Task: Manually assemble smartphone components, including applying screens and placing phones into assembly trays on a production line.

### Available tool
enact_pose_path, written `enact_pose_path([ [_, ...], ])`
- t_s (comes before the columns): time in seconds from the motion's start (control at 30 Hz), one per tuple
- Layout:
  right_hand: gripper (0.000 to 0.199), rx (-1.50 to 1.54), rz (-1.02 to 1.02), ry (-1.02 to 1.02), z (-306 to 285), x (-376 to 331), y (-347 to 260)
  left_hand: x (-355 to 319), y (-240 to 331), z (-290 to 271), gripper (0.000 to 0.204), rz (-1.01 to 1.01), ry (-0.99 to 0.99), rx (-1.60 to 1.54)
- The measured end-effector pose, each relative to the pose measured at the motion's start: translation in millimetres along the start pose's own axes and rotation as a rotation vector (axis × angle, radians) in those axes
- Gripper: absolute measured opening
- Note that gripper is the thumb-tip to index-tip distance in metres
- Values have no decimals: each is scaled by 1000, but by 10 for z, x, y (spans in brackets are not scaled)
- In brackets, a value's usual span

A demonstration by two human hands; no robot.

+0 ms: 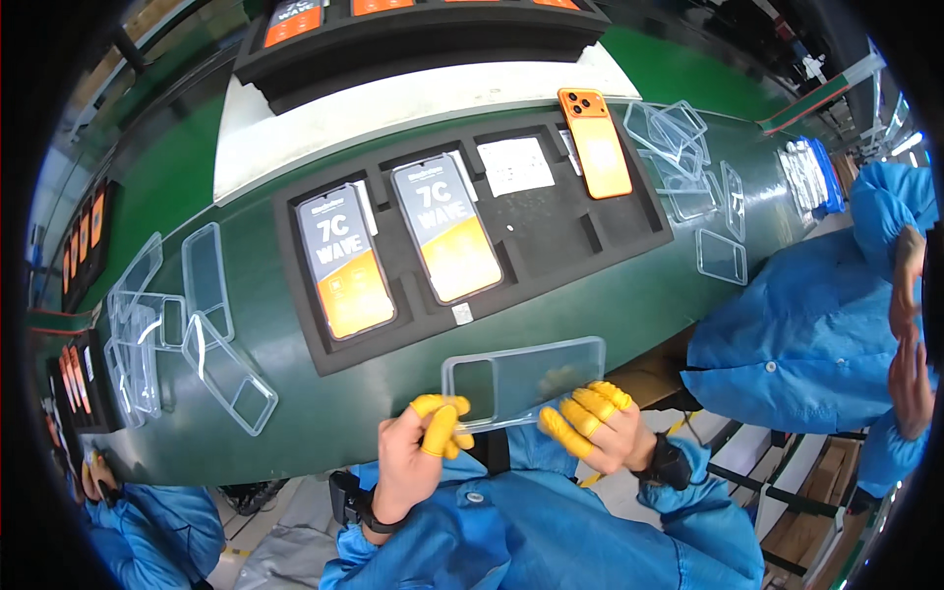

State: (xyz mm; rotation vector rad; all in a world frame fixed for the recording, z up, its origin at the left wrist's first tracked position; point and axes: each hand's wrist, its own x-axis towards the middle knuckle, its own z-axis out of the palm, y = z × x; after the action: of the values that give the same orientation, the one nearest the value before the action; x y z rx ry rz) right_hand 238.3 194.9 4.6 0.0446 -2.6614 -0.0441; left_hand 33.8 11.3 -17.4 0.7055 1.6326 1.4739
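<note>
A clear phone case (526, 379) with a large cutout at its left end is held level above the table's near edge. Yellow finger cots cover several fingertips on both hands. My left hand (418, 452) pinches the case's left end by the lower corner. Along its lower right edge, my right hand (600, 428) grips it with bent fingers. Beyond it lies a black foam tray (393, 349) with slots. Two phones, one leftmost (346, 261) and one beside it (447, 226), rest face up under grey and orange printed film. An orange phone (598, 147) lies camera side up across the tray's far right slot.
Loose clear cases lie in a left pile (152, 324) and a right pile (674, 147) on the green table (256, 344). Another black tray (423, 54) stands on a white surface at the back. Blue-sleeved co-workers are at the right (787, 324) and lower left (162, 531).
</note>
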Motion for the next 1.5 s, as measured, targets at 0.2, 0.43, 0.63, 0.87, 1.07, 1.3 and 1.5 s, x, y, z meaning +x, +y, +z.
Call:
enact_pose_path([
  [0.2, 29, -154, 91, 255, 89, 663, 1065, -348, -90, -245, 22, -61, 273, -65],
  [0.43, 41, -327, 736, -20, 739, 1235, 2105, -432, -158, -240, 28, 121, 684, 879],
  [0.63, 39, -216, 796, -21, 701, 1281, 2202, -499, -63, -294, 31, 149, 785, 876],
  [0.87, 29, -250, 856, 55, 521, 1340, 2151, -517, -37, -353, 21, 194, 750, 791],
  [1.07, 26, -112, 997, 191, 174, 1200, 2642, -503, -45, -351, 15, 480, 618, 900],
  [1.3, 28, 1304, 1132, 388, 40, 868, 1902, -447, -162, -69, 16, 728, 345, 916],
  [1.5, 41, 1585, 984, -68, 124, 863, 1262, -352, -323, 3, 30, 676, 225, 1027],
])
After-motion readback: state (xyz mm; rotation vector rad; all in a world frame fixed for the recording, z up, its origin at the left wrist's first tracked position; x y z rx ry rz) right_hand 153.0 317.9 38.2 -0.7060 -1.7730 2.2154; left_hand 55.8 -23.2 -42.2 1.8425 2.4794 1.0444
